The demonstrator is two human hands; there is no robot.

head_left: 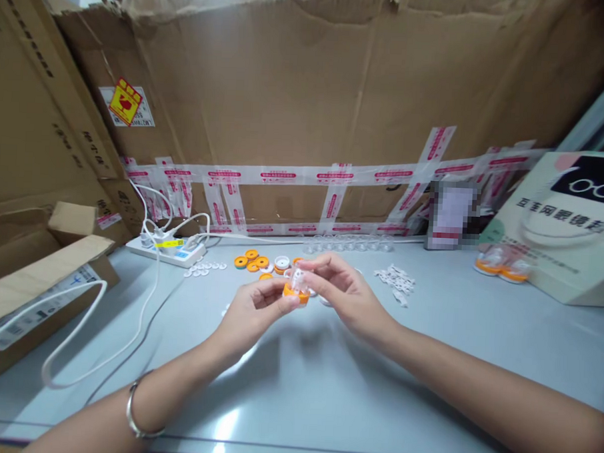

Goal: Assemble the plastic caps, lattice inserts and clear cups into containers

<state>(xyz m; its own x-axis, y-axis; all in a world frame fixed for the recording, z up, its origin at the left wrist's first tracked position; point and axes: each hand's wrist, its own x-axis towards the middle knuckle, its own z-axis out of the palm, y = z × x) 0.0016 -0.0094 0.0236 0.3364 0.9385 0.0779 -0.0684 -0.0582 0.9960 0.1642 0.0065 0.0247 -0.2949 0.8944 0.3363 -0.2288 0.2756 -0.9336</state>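
Observation:
Both hands meet above the middle of the table. My left hand (261,309) is closed with thumb and fingers round an orange ring-shaped base (299,296). In my right hand (340,289), thumb and fingertips pinch a small white figure-like piece (298,278) just over the base; whether it is seated in the base I cannot tell. Behind the hands lie several orange rings (252,260) and a white ring (282,262). Right of my right hand is a loose pile of small white pieces (396,281).
Clear domes (351,244) line the back by a large cardboard box (288,86). At left are a power strip (168,247) with cables, white discs (205,269) and an opened carton (43,295). Domed orange-based pieces (503,264) sit beside a pale green box (562,231); a pixelated object (451,216) stands behind.

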